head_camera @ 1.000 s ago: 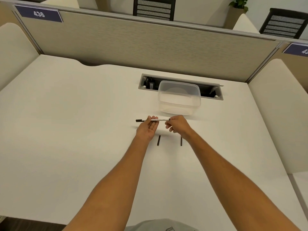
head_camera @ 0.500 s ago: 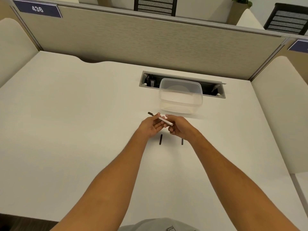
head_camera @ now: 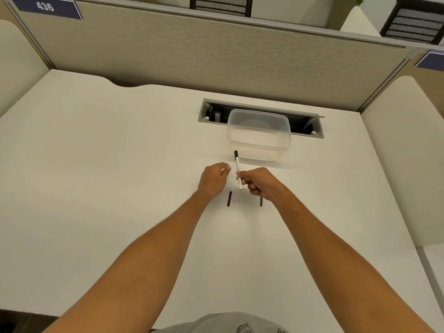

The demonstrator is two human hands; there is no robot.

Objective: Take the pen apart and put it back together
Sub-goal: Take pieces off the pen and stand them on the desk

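- Pen body [head_camera: 237, 171], white barrel with a black end: one. Its long axis runs near-to-far across the desk, almost in line with the camera's forward direction, with the black end pointing away toward the container and the white end toward the person. It is held above the desk [head_camera: 96, 188], just in front of the container's near wall.
- Right hand [head_camera: 259, 183]: fingers curled, thumb and forefinger pinched on the barrel at mid-length.
- Left hand [head_camera: 213, 179]: loosely curled, just beside the pen and apart from it; nothing visible in it.
- Black pen parts lying on the desk: two. One short black piece [head_camera: 229, 199] lies below the left hand; a second black piece [head_camera: 261, 201] is partly hidden under the right wrist. Both lie roughly near-to-far.
- Clear plastic container [head_camera: 259, 135]: one, open-topped, standing beyond the hands and overlapping the desk's cable slot [head_camera: 211, 111].
- Printing on the barrel: too small to read.
- Partition label [head_camera: 45, 7], dark blue: reads "436".
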